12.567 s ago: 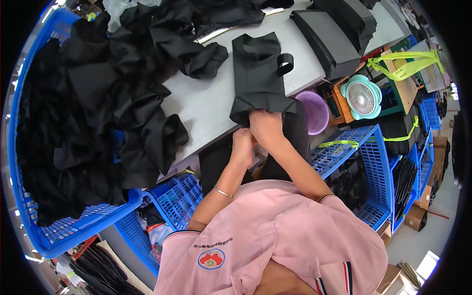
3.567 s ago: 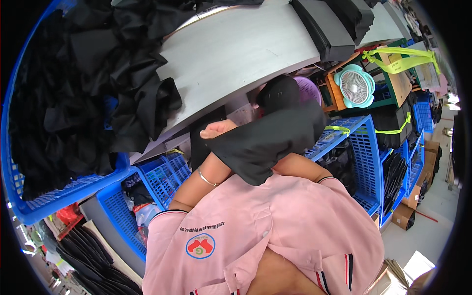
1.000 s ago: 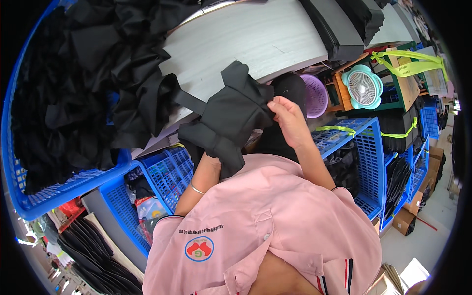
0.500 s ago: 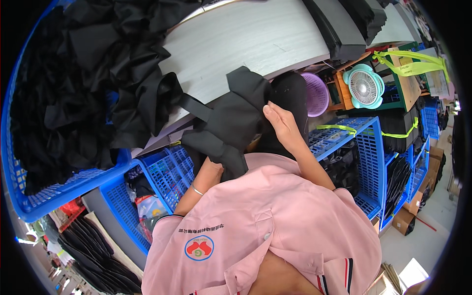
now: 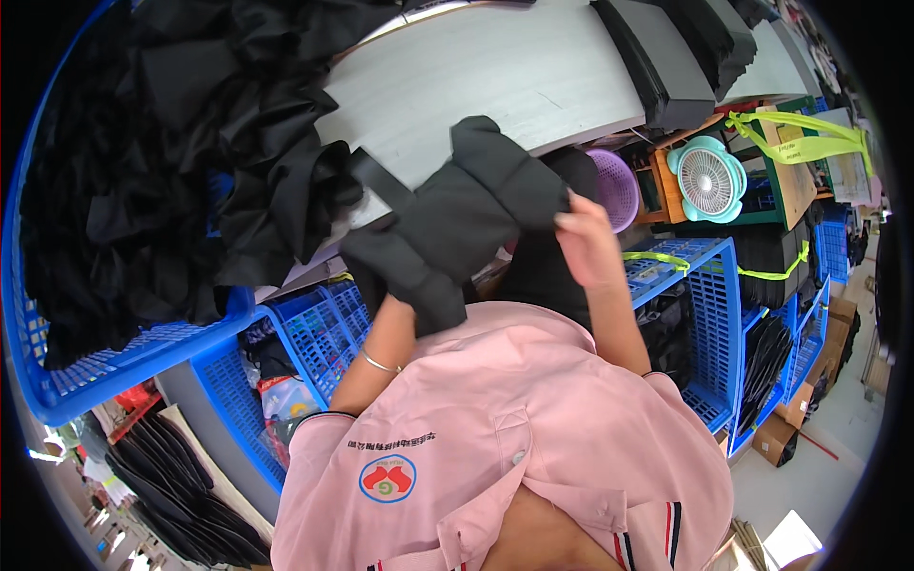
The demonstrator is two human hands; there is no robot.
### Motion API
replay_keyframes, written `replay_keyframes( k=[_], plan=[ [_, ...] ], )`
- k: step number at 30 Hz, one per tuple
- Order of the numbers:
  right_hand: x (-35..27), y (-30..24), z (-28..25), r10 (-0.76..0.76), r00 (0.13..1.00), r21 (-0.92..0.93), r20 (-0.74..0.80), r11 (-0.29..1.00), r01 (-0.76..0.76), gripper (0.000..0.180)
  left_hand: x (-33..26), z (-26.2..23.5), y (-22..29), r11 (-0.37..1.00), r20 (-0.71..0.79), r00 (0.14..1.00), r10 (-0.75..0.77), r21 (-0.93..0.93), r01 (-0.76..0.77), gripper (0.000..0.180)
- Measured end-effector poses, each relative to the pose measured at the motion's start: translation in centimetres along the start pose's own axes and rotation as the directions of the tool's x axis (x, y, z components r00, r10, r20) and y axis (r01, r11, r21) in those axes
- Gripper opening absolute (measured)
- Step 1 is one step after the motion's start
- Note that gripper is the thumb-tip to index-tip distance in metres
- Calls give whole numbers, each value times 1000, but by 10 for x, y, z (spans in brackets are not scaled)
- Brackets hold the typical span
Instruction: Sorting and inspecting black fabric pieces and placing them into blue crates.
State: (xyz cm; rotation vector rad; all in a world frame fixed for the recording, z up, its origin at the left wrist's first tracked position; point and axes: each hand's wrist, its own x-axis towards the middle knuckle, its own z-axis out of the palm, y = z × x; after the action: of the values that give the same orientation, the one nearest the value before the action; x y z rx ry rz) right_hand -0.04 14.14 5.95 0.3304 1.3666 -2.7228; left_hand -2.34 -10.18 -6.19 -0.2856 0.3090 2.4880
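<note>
I hold a black fabric bag (image 5: 457, 214) with a strap up in front of my chest, just over the near edge of the white table (image 5: 495, 76). My right hand (image 5: 583, 238) grips its right side, fingers closed on the cloth. My left hand is hidden under the bag's lower left part; only the forearm with a thin bracelet (image 5: 379, 362) shows, so it seems to be inside or beneath the fabric.
A large blue crate (image 5: 124, 352) heaped with black fabric pieces (image 5: 143, 162) fills the left. Stacks of folded black items (image 5: 666, 48) lie at the table's far right. Below the table stand blue baskets (image 5: 705, 295), a purple basket (image 5: 619, 186) and a small teal fan (image 5: 709, 179).
The bag has been lifted off the table and turned in front of my chest. Over the last second my right hand slid rightward along its edge and the bag rose slightly.
</note>
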Motion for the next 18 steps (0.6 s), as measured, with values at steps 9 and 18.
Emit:
replay_keyframes(
  k=[9,18],
  plan=[
    [102,-51,-3,-373,886,-552,277,693,464,30,42,97,44,900,-308,907,286,413,-143,45],
    [106,-3,11,-598,793,-723,-119,599,343,36,0,117,43,245,14,716,698,935,-257,34]
  ],
)
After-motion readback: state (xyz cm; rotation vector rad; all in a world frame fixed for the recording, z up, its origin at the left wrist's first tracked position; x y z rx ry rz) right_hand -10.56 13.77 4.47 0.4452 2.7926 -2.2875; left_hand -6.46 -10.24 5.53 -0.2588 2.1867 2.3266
